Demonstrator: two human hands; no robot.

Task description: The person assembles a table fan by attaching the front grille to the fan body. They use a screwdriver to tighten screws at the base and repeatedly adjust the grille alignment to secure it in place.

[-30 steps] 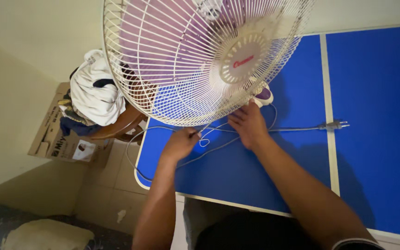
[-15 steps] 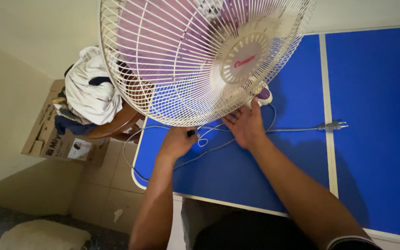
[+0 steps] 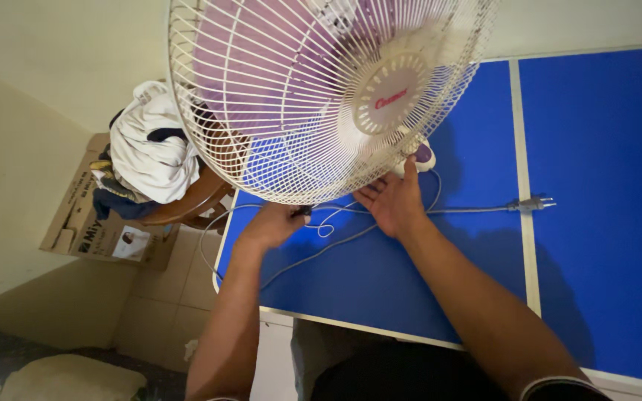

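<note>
Blue table [image 3: 596, 223] fills the right of the frame. At upper centre stands a fan [image 3: 321, 89] with a cream wire guard. Left hand [image 3: 273, 223], curled, pinches a small dark object at the guard's lower rim. Right hand [image 3: 395, 200], open, supports the rim beside it. Grey cord [image 3: 469, 210] runs right to a plug [image 3: 530, 203].

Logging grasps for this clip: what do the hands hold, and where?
The left hand grips a small dark tool by its handle at the fan guard's lower rim. The right hand lies open under the rim, holding nothing.
</note>
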